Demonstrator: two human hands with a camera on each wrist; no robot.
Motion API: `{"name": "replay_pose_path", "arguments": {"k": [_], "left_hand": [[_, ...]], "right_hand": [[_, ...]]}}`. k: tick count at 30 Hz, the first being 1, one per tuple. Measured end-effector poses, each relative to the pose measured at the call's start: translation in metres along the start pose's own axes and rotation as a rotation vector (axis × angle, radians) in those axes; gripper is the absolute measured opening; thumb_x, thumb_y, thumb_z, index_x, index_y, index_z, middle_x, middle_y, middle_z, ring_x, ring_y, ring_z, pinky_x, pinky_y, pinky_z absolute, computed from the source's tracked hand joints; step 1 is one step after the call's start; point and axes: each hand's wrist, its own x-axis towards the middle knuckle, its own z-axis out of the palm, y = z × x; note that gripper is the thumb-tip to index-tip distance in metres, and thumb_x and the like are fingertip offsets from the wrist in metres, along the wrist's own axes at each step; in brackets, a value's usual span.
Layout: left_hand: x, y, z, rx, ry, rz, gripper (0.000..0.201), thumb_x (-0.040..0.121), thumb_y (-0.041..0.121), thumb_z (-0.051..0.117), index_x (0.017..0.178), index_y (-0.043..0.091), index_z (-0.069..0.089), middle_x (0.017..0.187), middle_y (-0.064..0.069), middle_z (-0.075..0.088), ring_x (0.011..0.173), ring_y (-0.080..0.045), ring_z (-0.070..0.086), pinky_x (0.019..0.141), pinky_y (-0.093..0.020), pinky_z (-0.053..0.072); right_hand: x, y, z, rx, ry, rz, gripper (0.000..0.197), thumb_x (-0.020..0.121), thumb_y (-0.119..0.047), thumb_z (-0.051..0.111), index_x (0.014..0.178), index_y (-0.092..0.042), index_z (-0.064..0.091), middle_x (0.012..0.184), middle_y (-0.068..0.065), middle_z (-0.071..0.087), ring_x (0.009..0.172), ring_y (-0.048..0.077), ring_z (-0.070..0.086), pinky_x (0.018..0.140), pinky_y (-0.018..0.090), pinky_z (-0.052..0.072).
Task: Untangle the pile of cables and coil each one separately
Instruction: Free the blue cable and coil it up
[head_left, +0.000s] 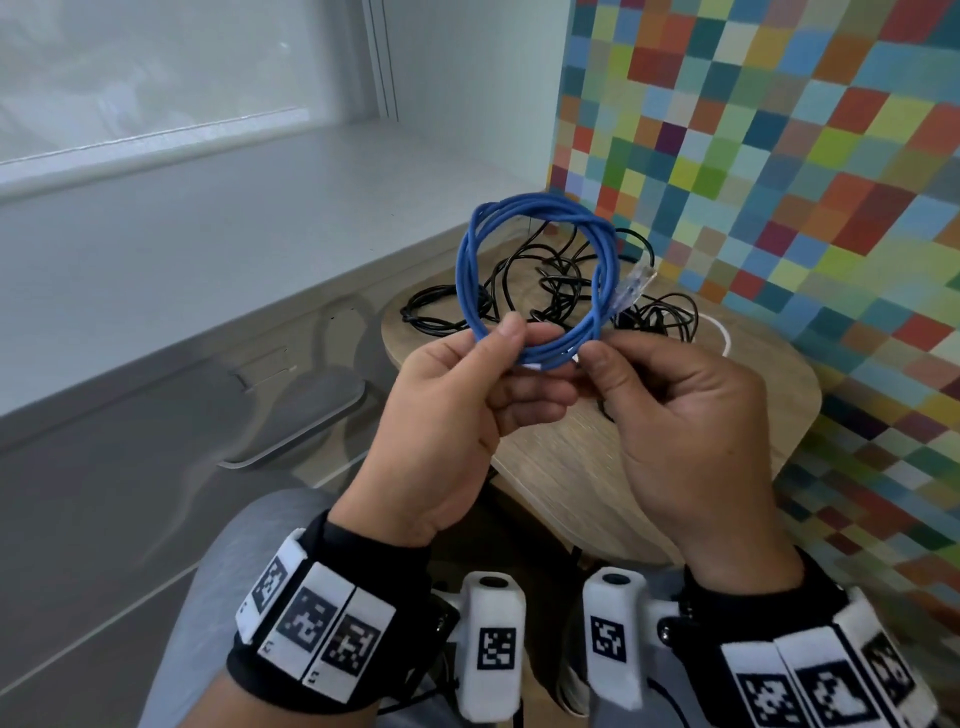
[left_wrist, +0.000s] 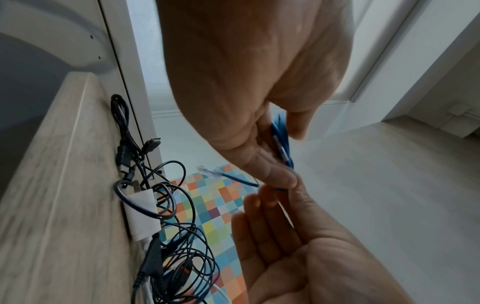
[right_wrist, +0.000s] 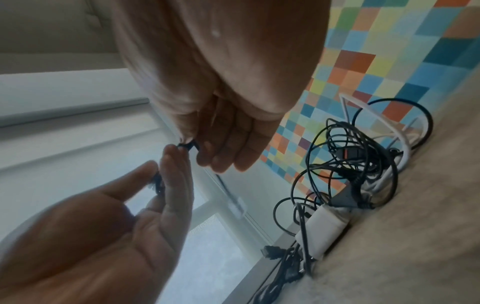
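Wrist bands with printed markers (head_left: 311, 631) sit closest to my head view, with both hands raised above the wooden bench (head_left: 727, 395).

Finding one: the blue cable (head_left: 470, 270) is wound into a round coil of several turns and held upright in the air, clear of the pile. I judge it is held up so the turns stay stacked and do not fall back among the others.

Finding two: the left hand (head_left: 457, 415) pinches the coil's lower left arc between thumb and curled fingers, clamped on the bundle. The right hand (head_left: 691, 431) pinches the lower right arc, thumb and forefinger closed on the strands where the free tail leaves. That tail ends in a clear plug (head_left: 635, 283) standing just beside the coil's right side. In the left wrist view the plug (left_wrist: 209, 171) sticks out loose past the fingertips (left_wrist: 285, 181).

Finding three: the black cables (head_left: 550, 280) lie tangled on the bench behind the coil, with a white cable (head_left: 719, 332) curving at the pile's right edge and a white adapter block (right_wrist: 324, 228) among them.

Assessment: one cable is nearly coiled, its tail probably unsecured; the rest is untouched.
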Motion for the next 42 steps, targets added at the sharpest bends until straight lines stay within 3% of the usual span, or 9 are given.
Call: {"name": "replay_pose_path", "arguments": {"k": [5,9,12,23,28,31,35,37,42], "left_hand": [[0.0,0.001,0.0,0.011,-0.039,-0.001,0.046,0.096,0.038,0.049,0.104,0.0,0.075,0.096,-0.021,0.075,0.076,-0.024,0.073,0.071,-0.031,0.062],[-0.002,-0.006,0.003,0.1,-0.08,-0.013,0.047,0.097,0.043,0.051,0.1,0.005,0.078,0.091,-0.02,0.074,0.074,-0.024,0.072,0.071,-0.037,0.059],[-0.004,-0.007,0.002,0.148,-0.055,-0.018,0.062,0.095,0.055,0.045,0.102,0.0,0.075,0.087,-0.021,0.072,0.071,-0.026,0.07,0.068,-0.038,0.058],[-0.001,-0.008,0.001,0.314,0.056,0.028,0.064,0.105,0.051,0.038,0.08,0.004,0.073,0.065,-0.014,0.066,0.056,-0.024,0.06,0.061,-0.04,0.05],[-0.002,-0.013,0.008,0.319,0.108,0.02,0.066,0.108,0.049,0.035,0.073,0.009,0.074,0.061,-0.013,0.064,0.053,-0.026,0.057,0.06,-0.043,0.046],[-0.001,-0.018,0.009,0.306,0.127,0.002,0.065,0.108,0.048,0.035,0.072,0.011,0.074,0.058,-0.014,0.06,0.051,-0.027,0.055,0.058,-0.042,0.045],[-0.001,-0.02,0.009,0.299,0.134,-0.005,0.06,0.109,0.044,0.039,0.068,0.01,0.067,0.053,-0.007,0.05,0.045,-0.018,0.044,0.047,-0.033,0.037],[-0.001,-0.019,0.006,0.292,0.138,-0.018,0.061,0.108,0.046,0.04,0.059,0.021,0.065,0.052,-0.003,0.046,0.047,-0.016,0.04,0.044,-0.03,0.034],[0.0,-0.017,-0.004,0.283,-0.118,-0.044,0.101,0.098,0.075,0.01,0.112,-0.003,0.073,0.073,-0.03,0.052,0.053,-0.022,0.038,0.048,-0.027,0.033]], "right_hand": [[0.001,-0.005,0.002,0.228,-0.021,0.098,0.022,0.096,-0.011,0.066,0.112,-0.022,0.075,0.103,-0.008,0.081,0.101,0.009,0.076,0.086,0.023,0.059],[-0.005,-0.006,0.015,0.484,0.012,0.267,0.036,0.081,-0.017,0.071,0.116,-0.013,0.073,0.105,0.004,0.081,0.101,0.016,0.077,0.079,0.023,0.061],[-0.006,-0.005,0.02,0.574,-0.002,0.308,0.027,0.081,-0.015,0.07,0.108,-0.011,0.075,0.101,0.009,0.081,0.098,0.021,0.078,0.076,0.025,0.061],[-0.007,0.005,0.024,0.571,0.031,0.311,0.036,0.081,-0.013,0.075,0.117,-0.008,0.073,0.106,0.016,0.078,0.098,0.029,0.076,0.073,0.035,0.058],[-0.006,0.006,0.025,0.664,0.006,0.335,0.023,0.081,-0.005,0.068,0.098,-0.019,0.076,0.093,0.012,0.075,0.068,0.027,0.062,0.052,0.038,0.046],[-0.006,0.006,0.026,0.713,0.006,0.363,0.019,0.08,-0.002,0.066,0.089,-0.017,0.074,0.082,0.012,0.07,0.059,0.026,0.052,0.052,0.038,0.041],[-0.007,0.003,0.025,0.614,-0.03,0.277,0.016,0.088,0.006,0.068,0.084,-0.008,0.076,0.076,0.025,0.066,0.057,0.035,0.059,0.05,0.041,0.051],[-0.007,0.002,0.022,0.433,-0.005,0.186,0.019,0.091,0.005,0.069,0.083,-0.01,0.077,0.081,0.013,0.075,0.074,0.024,0.074,0.064,0.033,0.06],[-0.007,0.009,0.018,0.141,0.021,0.082,0.015,0.091,-0.009,0.077,0.087,-0.023,0.082,0.105,-0.008,0.075,0.106,0.018,0.072,0.089,0.044,0.062]]}}
